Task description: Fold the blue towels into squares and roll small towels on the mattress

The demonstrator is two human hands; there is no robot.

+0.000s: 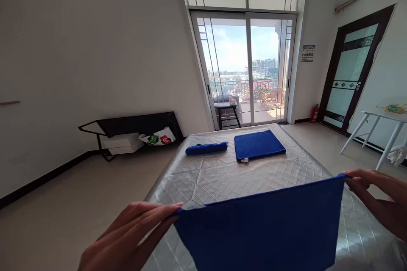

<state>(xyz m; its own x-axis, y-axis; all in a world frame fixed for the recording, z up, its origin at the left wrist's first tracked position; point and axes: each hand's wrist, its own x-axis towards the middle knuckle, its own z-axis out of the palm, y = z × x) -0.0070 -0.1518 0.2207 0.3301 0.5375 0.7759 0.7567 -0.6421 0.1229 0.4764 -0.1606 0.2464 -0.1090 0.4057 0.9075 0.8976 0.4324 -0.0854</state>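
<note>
Through the head view I have both hands at the near end of the bed (182, 184), the blue cloth (263, 228) stretched between them. My left hand (132, 233) pinches its upper left corner, thumb below and fingers above; a pale label (192, 205) shows along the edge just beside those fingertips. My right hand (378, 188) grasps the upper right corner the same way, so each grip is clamped on the fabric. The upper edge runs almost straight, slanting higher toward my right, and the panel hangs down over the near part of the bed, its bottom running out of my picture. I cannot tell whether its lower part touches the bed.

Farther up the bed lie two more blue pieces, apart from the cloth: a roll (206, 148) on the left and, just beside it on the right, a flat pad (260, 145) with a white tag (244, 160) at its near edge. The bed's cover is silvery and quilted.

Beyond the far end I see the glass door (249, 67), with a dark stool (227, 106) near it. By the left wall, a black frame (140, 123) stands with white boxes (122, 144) and a printed bag (160, 136). A red extinguisher (314, 113) stands on the floor at the right.
</note>
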